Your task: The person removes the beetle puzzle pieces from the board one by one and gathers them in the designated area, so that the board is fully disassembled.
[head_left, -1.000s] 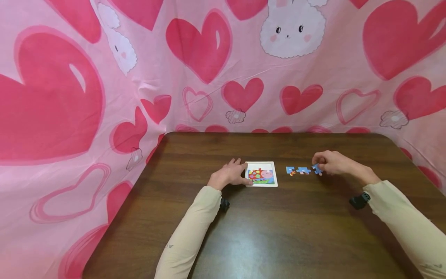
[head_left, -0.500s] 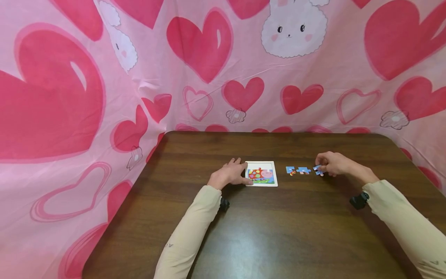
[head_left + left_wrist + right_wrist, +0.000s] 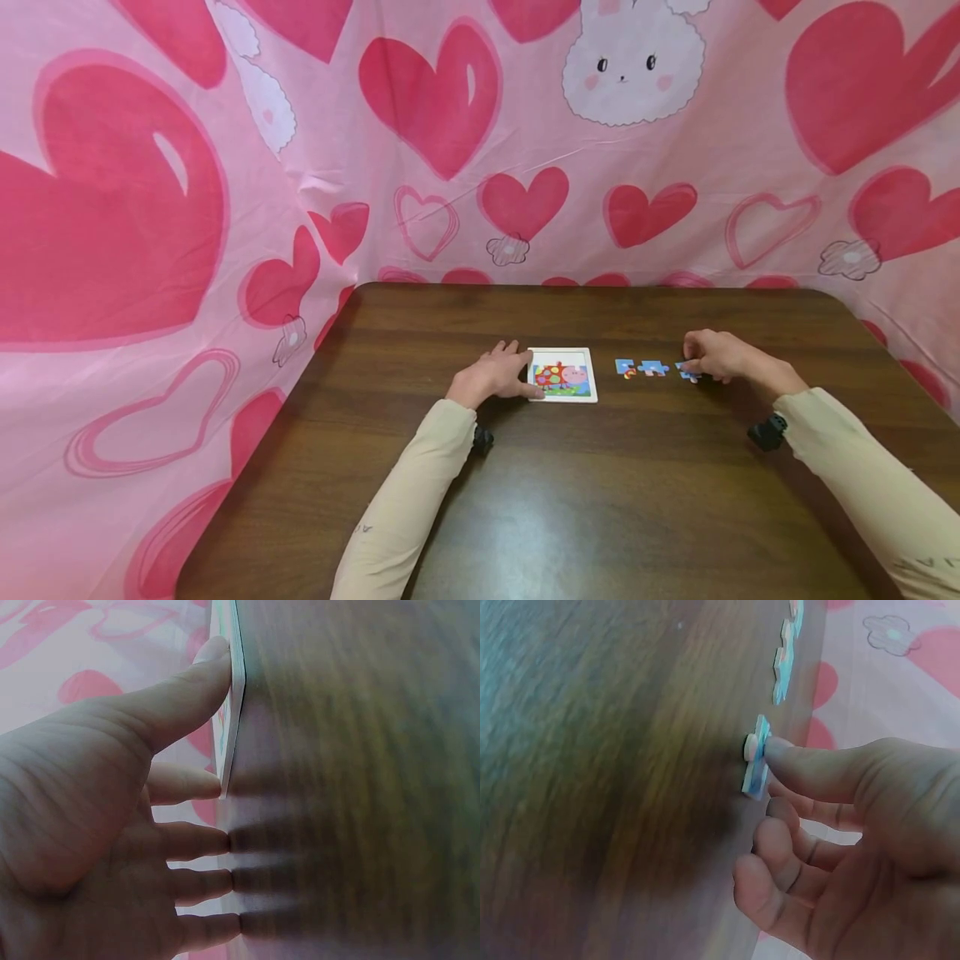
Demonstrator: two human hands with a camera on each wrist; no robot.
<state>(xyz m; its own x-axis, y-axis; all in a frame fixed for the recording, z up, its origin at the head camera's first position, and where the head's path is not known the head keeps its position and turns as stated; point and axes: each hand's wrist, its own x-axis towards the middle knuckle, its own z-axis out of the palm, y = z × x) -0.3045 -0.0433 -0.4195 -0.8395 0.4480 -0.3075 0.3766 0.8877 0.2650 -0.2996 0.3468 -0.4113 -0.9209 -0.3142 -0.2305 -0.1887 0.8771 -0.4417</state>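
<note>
My left hand (image 3: 493, 373) rests at the left side of a white-framed puzzle tray (image 3: 595, 385), its thumb over the lower left rim. In the left wrist view the fingers are spread and straight, tips on the table. The tray shows a pink pig and a red spotted shape, with a white area above. To the right, my right hand (image 3: 722, 357) holds a blue puzzle piece (image 3: 756, 761) low at the table, thumb on its upper face and the index finger partly hidden behind it. The other fingers are curled beside it.
Two more blue puzzle pieces, one (image 3: 626, 367) with a bit of red and yellow and another (image 3: 654, 367) with a bit of pink, lie between tray and right hand. Behind the brown table (image 3: 525, 500) hangs a pink heart-patterned cloth (image 3: 465, 225).
My right hand has shifted slightly to the right and turned the puzzle piece from tilted to nearly straight. The left hand and the tray have stayed put.
</note>
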